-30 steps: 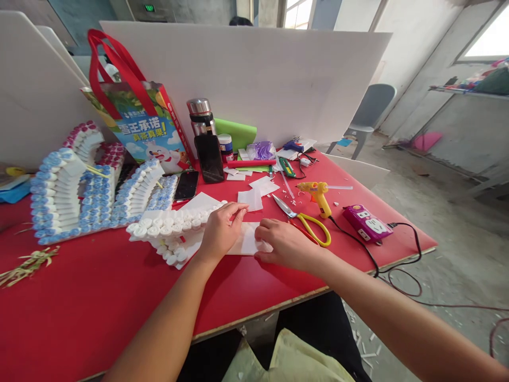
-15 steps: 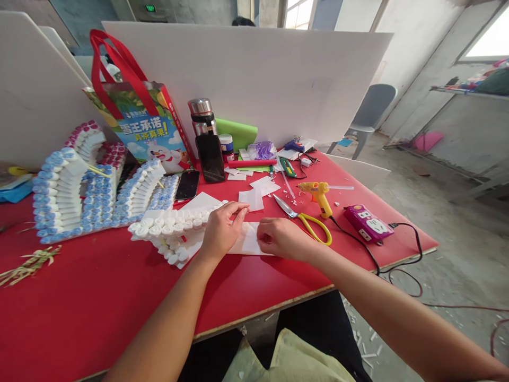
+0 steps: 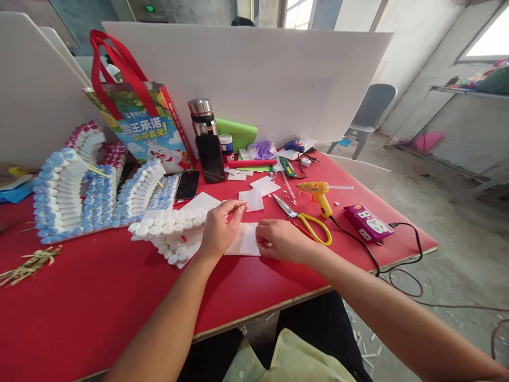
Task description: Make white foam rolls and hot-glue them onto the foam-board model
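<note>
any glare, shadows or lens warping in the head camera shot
Head view: the window at upper right is blown out to white; a soft sheen lies on the red tabletop; wide-angle stretching shows toward the edges; the white sheet between the hands shows little surface detail.

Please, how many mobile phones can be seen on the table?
2. One phone stands nearly upright in front of the metal flask; another phone lies flat, left of it. More could be hidden behind the bag.
</note>
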The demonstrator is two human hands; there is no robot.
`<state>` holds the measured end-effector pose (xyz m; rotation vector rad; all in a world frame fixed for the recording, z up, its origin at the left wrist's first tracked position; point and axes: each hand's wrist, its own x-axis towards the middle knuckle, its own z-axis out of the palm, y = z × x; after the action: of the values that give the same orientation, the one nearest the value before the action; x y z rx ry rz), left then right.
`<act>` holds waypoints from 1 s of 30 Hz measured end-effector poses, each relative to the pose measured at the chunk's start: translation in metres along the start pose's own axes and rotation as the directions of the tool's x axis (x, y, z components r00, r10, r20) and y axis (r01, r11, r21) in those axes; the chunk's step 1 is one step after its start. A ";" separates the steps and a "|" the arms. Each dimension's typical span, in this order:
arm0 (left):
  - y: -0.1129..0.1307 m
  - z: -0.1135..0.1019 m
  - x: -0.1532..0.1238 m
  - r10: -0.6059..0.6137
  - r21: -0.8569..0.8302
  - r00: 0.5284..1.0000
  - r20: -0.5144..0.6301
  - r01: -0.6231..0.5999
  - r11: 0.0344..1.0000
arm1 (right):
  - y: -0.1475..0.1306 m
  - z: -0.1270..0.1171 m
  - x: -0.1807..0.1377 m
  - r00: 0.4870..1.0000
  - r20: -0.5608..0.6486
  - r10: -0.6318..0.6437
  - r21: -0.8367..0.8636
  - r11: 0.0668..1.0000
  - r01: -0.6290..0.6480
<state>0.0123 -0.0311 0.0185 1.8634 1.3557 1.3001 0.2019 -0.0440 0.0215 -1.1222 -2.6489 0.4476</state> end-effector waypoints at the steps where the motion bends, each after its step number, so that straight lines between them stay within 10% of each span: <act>1: 0.000 0.000 0.000 0.001 -0.004 1.000 -0.004 -0.001 1.000 | 0.002 0.002 0.000 1.000 -0.025 -0.001 0.022 1.000 0.002; 6: 0.003 -0.002 0.000 -0.010 -0.050 0.999 -0.039 0.008 0.999 | 0.016 0.005 0.000 0.989 -0.077 0.123 0.389 0.917 -0.084; 13: 0.014 -0.005 -0.003 0.033 -0.143 0.972 -0.232 -0.068 0.987 | 0.033 -0.005 0.003 0.920 0.086 0.381 0.831 0.482 -0.277; 21: 0.014 -0.004 -0.002 0.285 0.143 0.929 -0.235 -0.258 0.956 | 0.038 -0.028 0.025 0.877 0.098 0.470 0.964 0.175 -0.202; 30: 0.008 -0.006 -0.002 0.244 0.099 0.945 -0.220 -0.227 0.969 | 0.057 -0.033 0.042 0.907 -0.034 0.420 0.999 0.036 0.020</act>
<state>0.0105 -0.0367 0.0262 2.0236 1.3389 1.6528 0.2215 0.0304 0.0355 -0.8450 -1.1216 1.6586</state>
